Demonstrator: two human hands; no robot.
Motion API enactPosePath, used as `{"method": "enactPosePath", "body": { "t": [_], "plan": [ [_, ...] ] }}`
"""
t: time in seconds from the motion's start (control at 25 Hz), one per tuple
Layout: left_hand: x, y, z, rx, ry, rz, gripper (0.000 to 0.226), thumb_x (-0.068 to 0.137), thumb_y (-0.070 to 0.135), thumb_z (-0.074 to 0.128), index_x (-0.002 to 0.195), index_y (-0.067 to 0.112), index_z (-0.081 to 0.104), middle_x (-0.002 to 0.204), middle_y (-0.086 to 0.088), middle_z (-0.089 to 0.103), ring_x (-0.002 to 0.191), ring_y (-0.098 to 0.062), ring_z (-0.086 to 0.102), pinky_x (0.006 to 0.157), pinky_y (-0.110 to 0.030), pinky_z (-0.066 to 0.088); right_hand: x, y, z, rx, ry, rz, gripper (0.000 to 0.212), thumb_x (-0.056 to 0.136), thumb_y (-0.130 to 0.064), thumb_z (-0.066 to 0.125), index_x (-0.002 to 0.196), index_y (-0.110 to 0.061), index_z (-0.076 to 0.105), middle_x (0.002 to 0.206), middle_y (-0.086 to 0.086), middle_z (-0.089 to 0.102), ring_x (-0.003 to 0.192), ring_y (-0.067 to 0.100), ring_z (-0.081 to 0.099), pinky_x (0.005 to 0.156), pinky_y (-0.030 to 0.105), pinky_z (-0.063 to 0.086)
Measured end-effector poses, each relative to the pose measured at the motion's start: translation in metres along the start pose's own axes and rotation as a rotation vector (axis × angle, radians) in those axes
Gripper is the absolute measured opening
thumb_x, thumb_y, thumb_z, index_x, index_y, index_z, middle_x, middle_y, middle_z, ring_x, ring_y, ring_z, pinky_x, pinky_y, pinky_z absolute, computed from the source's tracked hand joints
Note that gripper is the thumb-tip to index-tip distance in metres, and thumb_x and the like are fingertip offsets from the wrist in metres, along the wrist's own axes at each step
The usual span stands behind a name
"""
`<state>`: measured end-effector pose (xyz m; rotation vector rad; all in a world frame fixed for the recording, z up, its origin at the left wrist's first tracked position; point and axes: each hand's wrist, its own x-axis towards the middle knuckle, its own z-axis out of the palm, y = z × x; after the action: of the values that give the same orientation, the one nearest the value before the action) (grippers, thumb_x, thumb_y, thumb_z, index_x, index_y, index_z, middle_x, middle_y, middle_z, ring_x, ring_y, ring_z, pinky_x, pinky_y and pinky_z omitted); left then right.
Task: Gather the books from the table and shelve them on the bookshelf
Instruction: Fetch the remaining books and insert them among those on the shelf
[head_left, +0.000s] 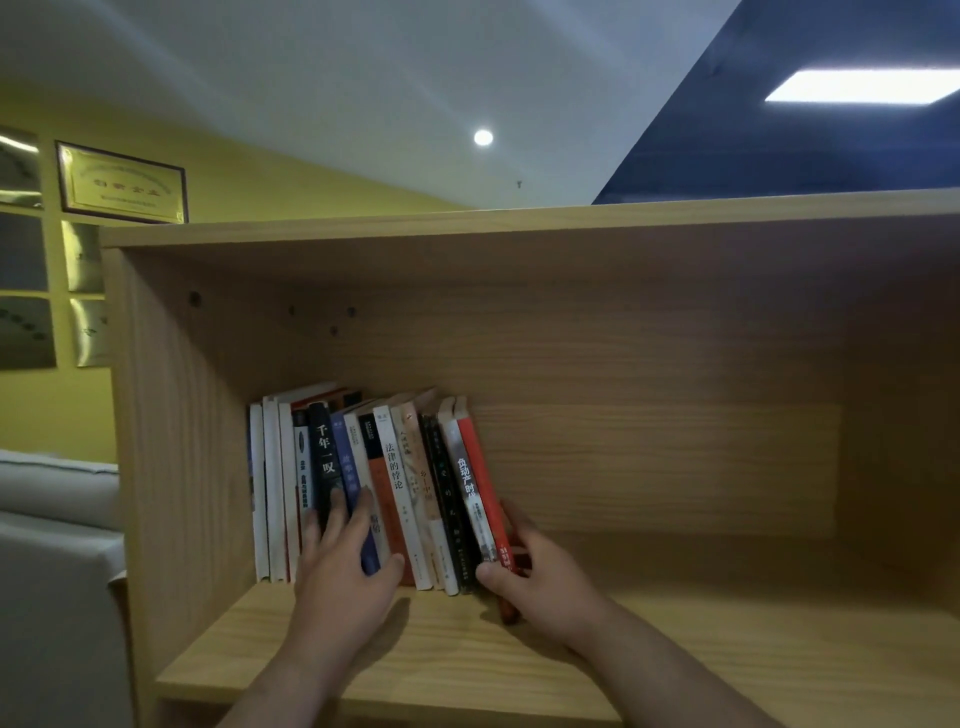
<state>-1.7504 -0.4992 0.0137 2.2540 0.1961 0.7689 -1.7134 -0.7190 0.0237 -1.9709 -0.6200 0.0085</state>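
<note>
the right hand (543, 577) has its grip closed on the red book (488, 483) at the right end of the row of books (395, 488), thumb on the spine and fingers seemingly curled behind the cover, likely to stand it up against the leaning row. at the row's left part, the left hand (340, 566) lies flat with fingers straight, its grip open, pressing the spines so the row packs together. the paperbacks are thin and glossy. around the row, the bookshelf (675, 644) is pale, matte wood grain.
</note>
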Motion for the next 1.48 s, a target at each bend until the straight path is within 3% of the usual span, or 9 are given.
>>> {"method": "enactPosePath", "body": {
  "t": [0.08, 0.24, 0.52, 0.84, 1.04, 1.16, 1.28, 1.4, 1.48],
  "plan": [
    [0.001, 0.000, 0.000, -0.108, -0.044, -0.005, 0.089, 0.094, 0.028, 0.066, 0.155, 0.049, 0.004, 0.167, 0.015, -0.009, 0.153, -0.017, -0.014, 0.126, -0.050, 0.006, 0.012, -0.002, 0.009, -0.093, -0.013, -0.030, 0.083, 0.089, -0.037, 0.071, 0.151, -0.053, 0.019, 0.128, -0.018, 0.062, 0.112, -0.004, 0.062, 0.088, 0.015, 0.052],
    [0.003, -0.003, 0.001, -0.137, -0.065, 0.005, 0.092, 0.092, 0.023, 0.068, 0.153, 0.052, 0.005, 0.165, 0.021, -0.008, 0.154, -0.014, -0.010, 0.125, -0.051, 0.010, 0.043, -0.004, 0.012, -0.135, -0.036, -0.058, 0.094, 0.079, -0.035, 0.078, 0.145, -0.057, 0.014, 0.133, -0.015, 0.057, 0.123, 0.009, 0.059, 0.104, 0.043, 0.052],
    [0.002, 0.005, -0.002, -0.283, 0.040, -0.009, 0.080, 0.096, 0.011, 0.062, 0.153, 0.047, 0.020, 0.168, 0.008, 0.001, 0.147, -0.004, 0.006, 0.119, -0.035, 0.022, 0.052, 0.020, 0.023, -0.021, 0.111, -0.037, 0.087, 0.071, -0.044, 0.080, 0.117, -0.086, 0.019, 0.127, -0.014, 0.062, 0.114, 0.007, 0.064, 0.096, 0.042, 0.057],
    [0.011, 0.000, 0.000, -0.223, 0.010, 0.051, 0.077, 0.097, 0.013, 0.062, 0.154, 0.044, 0.020, 0.167, 0.012, -0.004, 0.142, 0.001, 0.006, 0.109, -0.025, 0.031, 0.053, 0.027, 0.015, -0.155, 0.025, -0.008, 0.108, 0.078, -0.027, 0.082, 0.152, -0.056, 0.009, 0.129, -0.017, 0.059, 0.117, 0.004, 0.060, 0.103, 0.034, 0.053],
    [0.000, 0.012, -0.005, -0.090, 0.104, 0.073, 0.077, 0.094, 0.030, 0.064, 0.143, 0.054, 0.010, 0.168, 0.009, -0.006, 0.153, -0.012, -0.009, 0.125, -0.046, 0.009, 0.040, 0.021, -0.007, -0.114, 0.036, 0.007, 0.074, 0.092, -0.015, 0.068, 0.149, -0.048, 0.034, 0.120, -0.019, 0.063, 0.113, 0.004, 0.062, 0.104, 0.039, 0.052],
    [-0.002, 0.051, -0.007, 0.145, 0.156, 0.343, 0.082, 0.093, 0.045, 0.061, 0.157, 0.034, 0.011, 0.163, 0.020, -0.007, 0.149, -0.001, -0.012, 0.124, -0.036, 0.001, 0.019, 0.010, -0.038, -0.288, 0.281, 0.055, 0.053, 0.090, -0.026, 0.058, 0.132, -0.055, 0.045, 0.109, -0.009, 0.069, 0.091, 0.020, 0.069, 0.072, 0.037, 0.058],
    [0.011, 0.119, 0.004, 0.337, 0.200, 0.787, 0.083, 0.093, 0.045, 0.061, 0.158, 0.017, 0.018, 0.165, 0.006, 0.011, 0.153, -0.013, 0.002, 0.125, -0.038, 0.006, -0.004, -0.006, -0.099, -0.893, 0.434, 0.027, 0.066, 0.083, -0.019, 0.064, 0.143, -0.039, 0.046, 0.128, 0.000, 0.065, 0.107, 0.028, 0.065, 0.081, 0.033, 0.053],
    [0.022, 0.172, 0.014, 0.558, 0.031, 0.752, 0.064, 0.093, 0.046, 0.059, 0.148, 0.020, 0.041, 0.151, -0.004, 0.048, 0.142, -0.026, 0.041, 0.117, -0.043, 0.035, -0.024, -0.025, -0.144, -1.176, 0.681, -0.303, 0.055, 0.069, -0.005, 0.079, 0.122, -0.014, 0.071, 0.111, 0.013, 0.075, 0.099, 0.041, 0.068, 0.084, 0.051, 0.058],
    [0.022, 0.181, 0.019, 0.590, -0.056, 0.638, 0.031, 0.095, 0.040, 0.055, 0.118, 0.021, 0.061, 0.114, -0.006, 0.070, 0.108, -0.030, 0.066, 0.090, -0.041, 0.055, -0.027, -0.030, -0.151, -1.260, 0.747, -0.539, 0.041, 0.071, -0.008, 0.079, 0.112, -0.008, 0.074, 0.105, 0.017, 0.076, 0.099, 0.042, 0.071, 0.093, 0.059, 0.053]
  ]
}}
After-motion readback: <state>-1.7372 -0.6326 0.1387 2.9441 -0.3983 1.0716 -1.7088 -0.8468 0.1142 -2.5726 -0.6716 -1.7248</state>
